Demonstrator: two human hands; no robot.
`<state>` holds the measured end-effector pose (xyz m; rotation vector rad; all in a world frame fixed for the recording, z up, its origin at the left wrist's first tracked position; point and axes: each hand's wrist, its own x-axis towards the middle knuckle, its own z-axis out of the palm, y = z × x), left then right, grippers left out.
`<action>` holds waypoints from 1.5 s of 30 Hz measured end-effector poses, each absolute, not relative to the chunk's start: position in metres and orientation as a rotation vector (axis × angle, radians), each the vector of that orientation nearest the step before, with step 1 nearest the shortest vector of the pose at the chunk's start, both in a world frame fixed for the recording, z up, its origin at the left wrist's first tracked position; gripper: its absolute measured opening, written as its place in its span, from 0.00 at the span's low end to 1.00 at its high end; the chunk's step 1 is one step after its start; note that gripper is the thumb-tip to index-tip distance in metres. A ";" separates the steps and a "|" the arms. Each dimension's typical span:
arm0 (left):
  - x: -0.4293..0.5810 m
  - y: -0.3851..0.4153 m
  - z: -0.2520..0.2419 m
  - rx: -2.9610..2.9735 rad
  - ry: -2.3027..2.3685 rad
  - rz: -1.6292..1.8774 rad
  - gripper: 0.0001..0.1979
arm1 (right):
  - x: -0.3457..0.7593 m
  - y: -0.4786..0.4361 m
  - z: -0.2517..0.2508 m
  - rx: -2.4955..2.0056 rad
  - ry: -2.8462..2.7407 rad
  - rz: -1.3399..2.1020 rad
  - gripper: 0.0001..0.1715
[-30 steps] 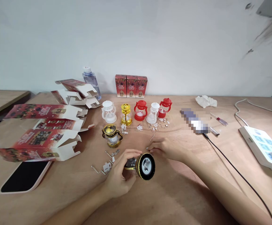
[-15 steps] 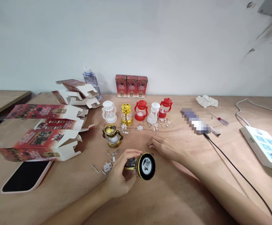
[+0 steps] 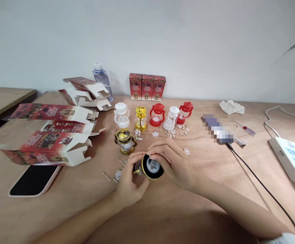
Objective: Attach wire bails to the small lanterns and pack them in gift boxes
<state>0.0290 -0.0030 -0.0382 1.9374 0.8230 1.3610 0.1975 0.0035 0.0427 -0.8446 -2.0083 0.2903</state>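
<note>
My left hand [image 3: 130, 181] is closed round a small black and gold toy lantern [image 3: 149, 167], held on its side with its round base turned toward me. My right hand [image 3: 171, 164] curls over the lantern's base from the right, fingertips pinched at the top rim of the base; what they pinch is too small to make out. Both hands hover just above the wooden table [image 3: 188, 210]. A second black and gold lantern [image 3: 125, 141] stands just beyond my left hand. Small metal and white parts [image 3: 115, 175] lie beside my left hand.
A row of white, gold and red toy lanterns [image 3: 157, 115] stands farther back, small parts in front. Opened red boxes [image 3: 48, 135] and a phone [image 3: 34, 181] lie left. Three closed boxes [image 3: 147, 87], a bottle [image 3: 100, 79], a screwdriver [image 3: 246, 128], a power strip [image 3: 291, 159] and a black cable [image 3: 259, 184] are around.
My right hand left the table near the loose parts and came onto the lantern's base. The lantern rose slightly, and the view shifted a little.
</note>
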 end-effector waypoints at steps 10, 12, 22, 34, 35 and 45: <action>0.031 -0.002 -0.043 1.918 0.908 1.499 0.28 | 0.194 0.000 0.031 -0.974 -1.916 0.271 0.08; 0.031 -0.002 -0.043 1.939 0.918 1.533 0.29 | 0.194 -0.002 0.034 -0.988 -1.914 0.306 0.08; 0.031 -0.001 -0.042 1.989 0.936 1.613 0.29 | 0.193 -0.005 0.031 -0.926 -1.838 0.352 0.10; 0.032 -0.001 -0.043 1.963 0.946 1.656 0.28 | 0.218 -0.002 0.038 -1.009 -1.816 0.212 0.10; 0.032 -0.001 -0.043 1.959 0.948 1.654 0.28 | 0.226 -0.001 0.037 -1.068 -1.849 0.195 0.09; 0.035 0.002 -0.047 1.864 0.822 1.652 0.29 | 0.266 -0.016 -0.008 -1.264 -2.736 0.033 0.14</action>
